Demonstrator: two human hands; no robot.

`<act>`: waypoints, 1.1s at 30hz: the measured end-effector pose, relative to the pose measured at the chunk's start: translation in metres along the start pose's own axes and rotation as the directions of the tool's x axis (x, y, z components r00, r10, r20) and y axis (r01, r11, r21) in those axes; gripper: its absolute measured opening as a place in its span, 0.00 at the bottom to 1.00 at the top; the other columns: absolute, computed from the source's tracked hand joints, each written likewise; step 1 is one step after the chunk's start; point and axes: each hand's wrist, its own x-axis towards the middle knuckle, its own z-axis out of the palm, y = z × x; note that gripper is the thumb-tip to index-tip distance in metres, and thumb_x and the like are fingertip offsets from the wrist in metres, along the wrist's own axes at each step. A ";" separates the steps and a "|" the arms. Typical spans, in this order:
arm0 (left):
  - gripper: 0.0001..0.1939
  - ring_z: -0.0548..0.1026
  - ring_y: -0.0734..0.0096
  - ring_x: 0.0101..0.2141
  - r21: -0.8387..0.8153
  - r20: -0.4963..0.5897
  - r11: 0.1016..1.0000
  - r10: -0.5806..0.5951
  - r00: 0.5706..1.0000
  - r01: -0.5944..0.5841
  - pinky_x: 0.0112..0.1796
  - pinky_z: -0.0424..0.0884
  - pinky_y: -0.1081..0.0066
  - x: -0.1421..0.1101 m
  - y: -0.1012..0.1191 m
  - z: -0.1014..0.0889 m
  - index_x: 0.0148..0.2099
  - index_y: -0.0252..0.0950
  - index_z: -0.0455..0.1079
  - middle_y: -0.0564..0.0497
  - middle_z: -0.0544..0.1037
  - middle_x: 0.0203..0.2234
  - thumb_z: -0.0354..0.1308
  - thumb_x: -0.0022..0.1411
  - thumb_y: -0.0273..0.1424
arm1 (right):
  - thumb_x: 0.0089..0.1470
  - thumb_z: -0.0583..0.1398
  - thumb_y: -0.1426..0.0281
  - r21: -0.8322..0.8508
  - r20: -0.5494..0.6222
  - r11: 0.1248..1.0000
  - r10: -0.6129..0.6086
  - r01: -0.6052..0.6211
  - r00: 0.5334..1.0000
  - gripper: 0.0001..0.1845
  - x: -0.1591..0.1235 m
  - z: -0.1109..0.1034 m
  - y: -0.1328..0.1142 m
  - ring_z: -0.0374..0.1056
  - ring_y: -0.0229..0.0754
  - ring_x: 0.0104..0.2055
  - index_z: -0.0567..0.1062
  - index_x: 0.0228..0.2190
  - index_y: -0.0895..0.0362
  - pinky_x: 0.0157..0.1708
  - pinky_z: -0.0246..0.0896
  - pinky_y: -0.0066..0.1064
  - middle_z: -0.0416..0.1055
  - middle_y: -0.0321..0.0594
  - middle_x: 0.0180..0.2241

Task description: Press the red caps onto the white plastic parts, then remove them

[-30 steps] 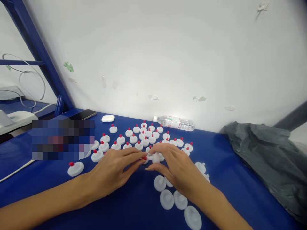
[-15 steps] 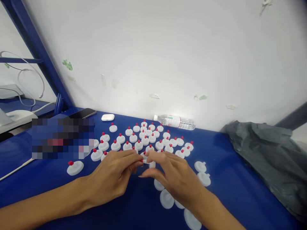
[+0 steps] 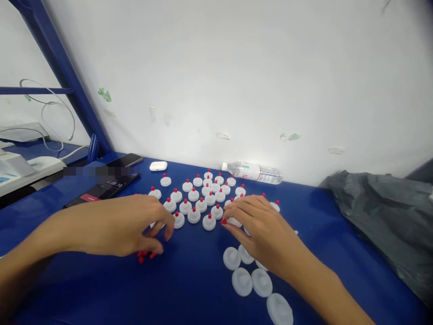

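My left hand (image 3: 125, 225) reaches over the left of the table, its thumb and fingers apart with nothing between them. Just below its fingertips lie several small red caps (image 3: 142, 257). On the right, my right hand (image 3: 264, 225) has its fingers closed around a round white lid with a red cap (image 3: 233, 221), which it partly covers. Several like it, such as a red-capped white lid (image 3: 209, 222), stand in a cluster between and behind the hands. Nearer to me, below the right hand, lie several round white lids without red caps, among them a bare white lid (image 3: 242, 282).
A clear plastic bottle (image 3: 253, 172) lies along the wall, with a small white case (image 3: 158, 166) to its left. Two phones, one a lit phone (image 3: 111, 185), rest at the left. A dark plastic bag (image 3: 382, 216) spreads over the right side of the blue table (image 3: 189, 289).
My hands have parted from the middle. The left has moved left and opened over the red caps; the right has carried a red-capped lid toward the right part of the cluster.
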 end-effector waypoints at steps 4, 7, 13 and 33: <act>0.19 0.78 0.73 0.27 0.044 0.022 0.990 -0.135 0.991 0.134 0.26 0.63 0.78 -0.012 -0.009 0.009 0.44 0.52 0.79 0.63 0.80 0.27 0.67 0.52 0.23 | 0.65 0.61 0.70 -0.002 0.078 1.000 0.030 -0.030 0.997 0.03 0.000 -0.008 -0.002 0.71 0.48 0.45 0.76 0.38 0.55 0.50 0.64 0.46 0.76 0.42 0.41; 0.18 0.79 0.70 0.30 0.008 0.060 0.996 -0.092 0.994 0.092 0.28 0.66 0.77 -0.007 -0.010 0.017 0.42 0.52 0.79 0.60 0.82 0.30 0.68 0.51 0.24 | 0.65 0.62 0.70 -0.042 0.143 0.999 0.032 -0.026 0.989 0.05 0.000 -0.009 -0.002 0.70 0.47 0.41 0.77 0.35 0.55 0.48 0.64 0.46 0.75 0.40 0.36; 0.11 0.76 0.69 0.25 -0.008 0.155 1.000 -0.012 0.988 0.013 0.25 0.62 0.74 0.009 -0.011 0.024 0.31 0.45 0.76 0.57 0.79 0.24 0.61 0.53 0.22 | 0.64 0.64 0.69 -0.108 0.193 0.993 0.070 -0.050 0.979 0.05 -0.001 -0.007 0.006 0.72 0.49 0.41 0.79 0.41 0.56 0.49 0.63 0.48 0.77 0.40 0.35; 0.13 0.77 0.72 0.27 0.028 0.143 0.999 -0.029 0.989 0.025 0.27 0.64 0.77 0.008 -0.007 0.012 0.38 0.46 0.79 0.58 0.80 0.27 0.60 0.59 0.21 | 0.52 0.73 0.59 0.154 0.374 0.968 0.129 -0.199 0.919 0.12 -0.009 -0.017 -0.004 0.70 0.48 0.46 0.82 0.36 0.50 0.54 0.59 0.46 0.78 0.34 0.38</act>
